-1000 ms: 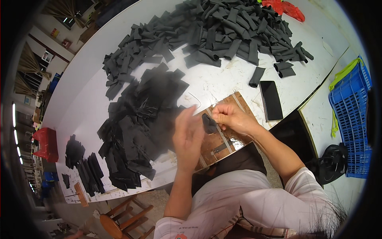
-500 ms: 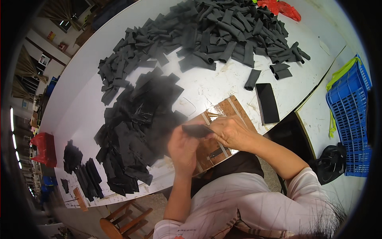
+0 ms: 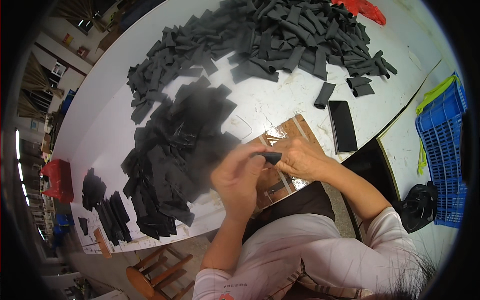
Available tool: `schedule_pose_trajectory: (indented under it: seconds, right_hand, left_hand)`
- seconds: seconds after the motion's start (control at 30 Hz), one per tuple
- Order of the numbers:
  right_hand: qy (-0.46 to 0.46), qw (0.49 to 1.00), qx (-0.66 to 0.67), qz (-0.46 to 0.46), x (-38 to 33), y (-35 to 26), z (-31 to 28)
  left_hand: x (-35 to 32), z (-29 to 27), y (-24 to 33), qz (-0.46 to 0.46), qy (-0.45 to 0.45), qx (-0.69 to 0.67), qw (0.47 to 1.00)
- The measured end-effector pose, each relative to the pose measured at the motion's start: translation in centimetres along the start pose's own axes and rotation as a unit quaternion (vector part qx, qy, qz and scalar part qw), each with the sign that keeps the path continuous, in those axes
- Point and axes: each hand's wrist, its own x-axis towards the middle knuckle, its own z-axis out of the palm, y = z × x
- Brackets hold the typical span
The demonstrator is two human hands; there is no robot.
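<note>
Between my hands, over a brown wooden board (image 3: 301, 131), is a small black fabric tube (image 3: 271, 158). My right hand (image 3: 303, 161) closes its fingers on the tube's right end. Thumb and fingers of my left hand (image 3: 238, 175) curl round the left end, hiding part of it. To the left of the hands lies a heap of flat black fabric pieces (image 3: 172, 135). Along the far side of the white table (image 3: 255, 102) spreads a big pile of rolled black tubes (image 3: 295, 30).
A black phone (image 3: 343, 127) lies right of the board. Further right stand a blue plastic basket (image 3: 442, 145) and a black bag (image 3: 419, 205). A red bag (image 3: 367, 10) sits at the far edge, a red container (image 3: 57, 180) at the left. Below the table is a wooden stool (image 3: 160, 275).
My left hand has shifted up and right, closer to my right hand. The black piece looked wide and flat before; now it appears narrower and tubular. The whole view has shifted slightly.
</note>
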Motion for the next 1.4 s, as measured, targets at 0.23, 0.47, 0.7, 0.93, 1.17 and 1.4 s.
schedule_pose_trajectory:
  seconds: [0.23,0.47,0.7,0.93,1.17,1.4]
  right_hand:
    - [0.065,0.997,0.017,-0.037,0.2,0.4,2.0]
    - [-0.015,0.996,0.086,-0.023,1.2,-2.1,-2.6]
    - [0.395,0.908,0.098,0.106,1.7,-2.6,-3.2]
    - [0.1,0.983,0.103,0.111,-0.6,-5.2,7.3]
    - [-0.031,0.706,0.648,0.283,2.6,-3.0,10.7]
    - [0.017,0.573,0.762,0.302,3.2,-3.8,10.1]
  left_hand:
    - [-0.4,-1.5,-0.2,-0.021,0.077,-0.214,0.974]
    - [-2.7,-3.7,-2.7,-0.052,0.23,0.079,0.969]
    - [-8.0,-10.5,-9.0,-0.191,0.275,0.551,0.764]
    - [-6.5,-11.6,-5.0,-0.196,0.184,0.183,0.946]
    - [-6.2,-8.8,-1.4,-0.184,0.202,0.009,0.962]
    - [-10.3,-7.8,-2.1,-0.196,0.175,-0.212,0.941]
